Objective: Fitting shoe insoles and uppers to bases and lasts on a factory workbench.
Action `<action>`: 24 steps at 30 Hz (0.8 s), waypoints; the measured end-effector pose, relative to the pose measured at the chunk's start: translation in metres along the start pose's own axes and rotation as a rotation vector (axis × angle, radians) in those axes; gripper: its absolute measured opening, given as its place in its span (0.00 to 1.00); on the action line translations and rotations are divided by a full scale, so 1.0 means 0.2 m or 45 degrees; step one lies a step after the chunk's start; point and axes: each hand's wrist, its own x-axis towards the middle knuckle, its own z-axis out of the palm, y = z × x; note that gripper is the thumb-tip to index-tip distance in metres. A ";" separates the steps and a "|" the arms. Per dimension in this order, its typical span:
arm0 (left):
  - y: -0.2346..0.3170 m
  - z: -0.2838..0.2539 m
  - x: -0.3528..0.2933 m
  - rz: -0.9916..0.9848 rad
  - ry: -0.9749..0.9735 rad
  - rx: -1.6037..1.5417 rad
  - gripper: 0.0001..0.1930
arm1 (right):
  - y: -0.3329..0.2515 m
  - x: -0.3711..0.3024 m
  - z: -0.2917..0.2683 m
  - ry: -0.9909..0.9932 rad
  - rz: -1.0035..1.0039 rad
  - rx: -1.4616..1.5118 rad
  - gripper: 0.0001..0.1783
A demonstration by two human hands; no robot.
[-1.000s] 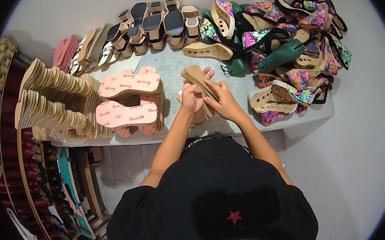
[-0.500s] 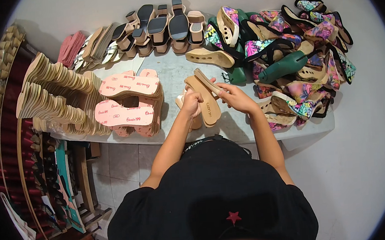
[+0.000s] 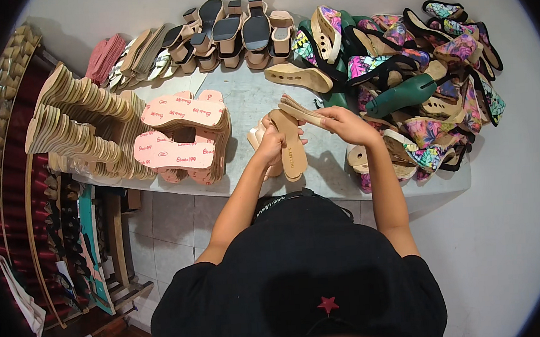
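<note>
Flatter now than half a second ago, the insole bundle (image 3: 303, 112) slants across the top of the tan insole (image 3: 291, 151), and the right hand (image 3: 345, 125) is a little higher and farther out. The right hand's grip is closed on the bundle's near end, thumb and fingers pinching the layers together. The left hand's grip (image 3: 272, 146) is closed around the tan insole, which stands heel to toe along the twelve-to-six line above the table (image 3: 233, 93); whether more layers lie beneath it I cannot tell.

Taking the tan insole as the clock's centre, a pale piece (image 3: 258, 135) shows at ten o'clock, just beside the left hand and partly hidden by it. Well apart at nine o'clock rise the stacks of pink-printed insoles (image 3: 178, 115), with rows of layered wedge soles (image 3: 70, 129) just beyond. Pink insoles (image 3: 104, 60) lean at ten o'clock. Block-heeled sandals (image 3: 229, 33), many with dark outsoles up, line eleven to twelve. A beige wedge (image 3: 299, 78) lies at twelve, and the floral wedge shoes (image 3: 427, 126) heap from one to three around a green shoe last (image 3: 401, 95).
</note>
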 end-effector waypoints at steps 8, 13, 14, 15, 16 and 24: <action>-0.03 0.02 -0.10 -0.147 0.085 0.255 0.31 | 0.02 -0.04 -0.21 0.194 0.111 -0.150 0.18; -0.09 -0.07 -0.14 -0.105 -0.007 -0.368 0.25 | -0.02 -0.09 -0.26 0.420 0.267 0.035 0.23; -0.10 -0.08 -0.13 -0.107 -0.007 -0.367 0.25 | -0.01 -0.11 -0.20 0.435 0.268 0.031 0.26; -0.09 -0.09 -0.11 -0.054 -0.099 -0.559 0.25 | 0.00 -0.11 -0.15 0.449 0.269 0.027 0.29; -0.08 -0.08 -0.09 -0.001 -0.194 -0.748 0.25 | 0.05 -0.10 -0.09 0.355 0.229 0.069 0.31; 0.00 -0.06 -0.06 0.199 -0.091 -0.875 0.22 | 0.10 -0.06 0.49 0.415 0.263 0.442 0.31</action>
